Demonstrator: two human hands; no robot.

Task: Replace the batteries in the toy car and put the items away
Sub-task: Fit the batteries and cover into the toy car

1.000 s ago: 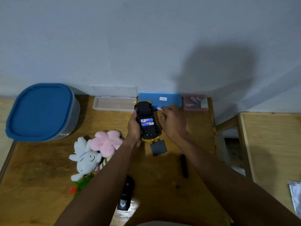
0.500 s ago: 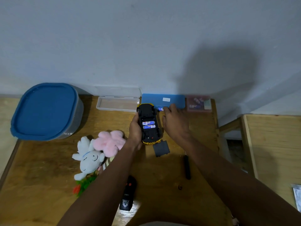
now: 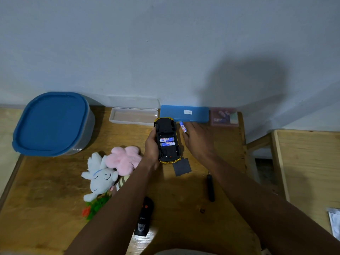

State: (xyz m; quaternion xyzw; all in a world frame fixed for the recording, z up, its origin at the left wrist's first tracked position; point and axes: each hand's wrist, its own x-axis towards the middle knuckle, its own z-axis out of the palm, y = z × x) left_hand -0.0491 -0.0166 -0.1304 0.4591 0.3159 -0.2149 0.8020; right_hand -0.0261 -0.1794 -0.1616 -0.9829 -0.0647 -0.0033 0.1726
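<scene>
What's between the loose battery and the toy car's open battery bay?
Nothing visible. The battery is at the right hand's fingertips beside the toy car; its cover is off, on the table.

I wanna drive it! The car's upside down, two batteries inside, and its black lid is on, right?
No. The head view shows the black lid off, lying on the table by the upside-down car, which holds two batteries.
</scene>
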